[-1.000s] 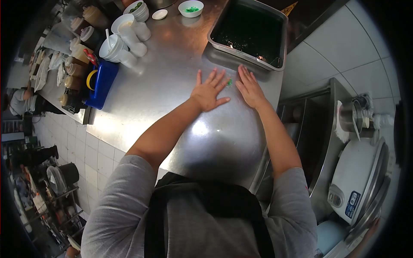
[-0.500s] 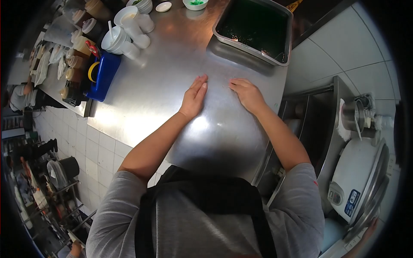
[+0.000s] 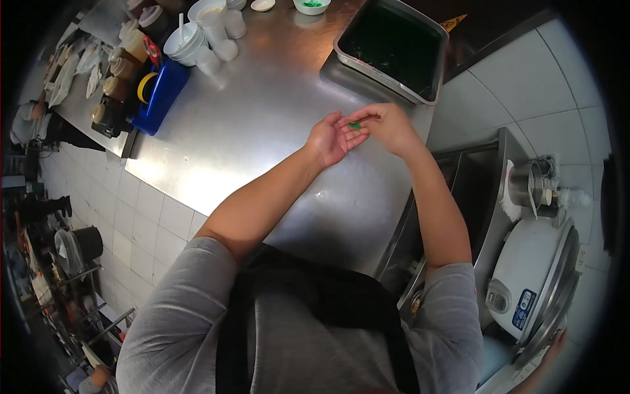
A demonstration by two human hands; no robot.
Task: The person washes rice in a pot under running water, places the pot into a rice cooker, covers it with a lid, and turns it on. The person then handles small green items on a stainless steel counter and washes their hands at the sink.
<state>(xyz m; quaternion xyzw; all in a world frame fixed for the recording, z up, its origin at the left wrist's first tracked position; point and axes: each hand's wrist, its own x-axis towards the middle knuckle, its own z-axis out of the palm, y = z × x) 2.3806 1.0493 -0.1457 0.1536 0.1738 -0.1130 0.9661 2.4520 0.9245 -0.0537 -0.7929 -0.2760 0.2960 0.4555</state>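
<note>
My left hand point(image 3: 333, 139) is palm up over the steel table point(image 3: 262, 105), fingers spread toward the right. A small green bit point(image 3: 355, 125) rests on its fingers. My right hand point(image 3: 387, 128) bends over it from the right, fingers together and fingertips touching the green bit or just beside it. Behind both hands stands a steel tray point(image 3: 430, 100) of dark green contents. A white bowl point(image 3: 312, 6) with green bits is at the top edge.
Stacked white bowls point(image 3: 184, 44), cups point(image 3: 226, 50) and a blue holder point(image 3: 163, 98) with red-handled scissors stand at the left. A rice cooker point(image 3: 525, 276) is at the right. People point(image 3: 29, 121) are partly visible at the far left and lower edges.
My left hand has turned palm up and moved right, now bearing the green bit. My right hand has come in over it, and its fingers have closed together. The view has shifted slightly.
</note>
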